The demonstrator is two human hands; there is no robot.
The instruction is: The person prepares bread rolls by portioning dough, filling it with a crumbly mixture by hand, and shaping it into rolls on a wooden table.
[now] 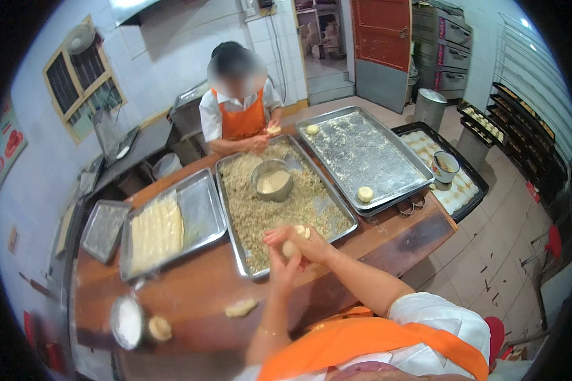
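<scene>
Both my hands are together over the near edge of the tray of crumbly filling (241,197). Between them sits a pale round dough ball (290,249). My left hand (282,265) cups it from below and the left, fingers curled against it. My right hand (311,246) closes on it from the right, with small pale dough bits (304,232) at its fingers. A metal bowl (288,190) of tan paste rests in the filling. Left of that tray, dough strips (157,232) lie side by side in another metal tray (201,202).
Across the table, a co-worker in an orange apron (243,120) handles dough. A floured tray (365,152) at right bears two dough rounds (365,194). A dough piece (241,308) and a flour container (128,322) are at the near left. An enamel mug (445,166) stands beyond the right edge.
</scene>
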